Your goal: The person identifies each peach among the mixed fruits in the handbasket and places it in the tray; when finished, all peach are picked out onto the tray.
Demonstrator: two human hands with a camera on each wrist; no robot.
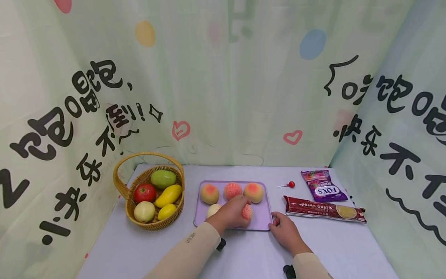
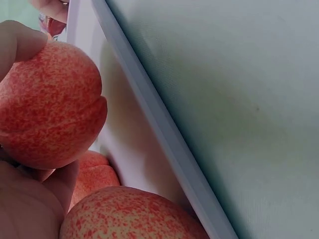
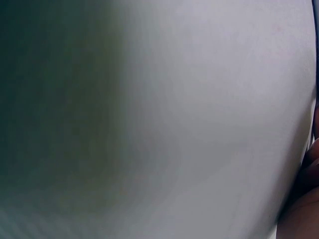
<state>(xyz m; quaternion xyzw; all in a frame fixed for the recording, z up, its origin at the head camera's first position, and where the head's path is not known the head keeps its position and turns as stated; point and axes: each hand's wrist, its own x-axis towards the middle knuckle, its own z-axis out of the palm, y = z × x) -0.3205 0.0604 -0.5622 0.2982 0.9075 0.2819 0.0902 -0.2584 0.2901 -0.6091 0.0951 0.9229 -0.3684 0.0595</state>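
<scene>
In the head view, my left hand (image 1: pixel 231 213) reaches over a lilac tray (image 1: pixel 262 221) and grips a red-speckled peach (image 1: pixel 247 212) near its front side. Close up in the left wrist view, thumb and fingers lie round that peach (image 2: pixel 52 107). Behind the hand, several peaches (image 1: pixel 253 192) sit in a row along the tray's back. A paler peach (image 1: pixel 213 209) is partly hidden by the left wrist. At the tray's front right corner, my right hand (image 1: pixel 285 232) holds the rim with curled fingers. The right wrist view catches only a sliver of this hand (image 3: pixel 305 214).
Left of the tray stands a wicker basket (image 1: pixel 156 225) of fruit with a tall handle. To the right lie a red lollipop (image 1: pixel 291 184), a purple FOX'S bag (image 1: pixel 322 186) and a long dark-red packet (image 1: pixel 324 209). A printed curtain (image 1: pixel 230 97) encloses the white table (image 1: pixel 251 255).
</scene>
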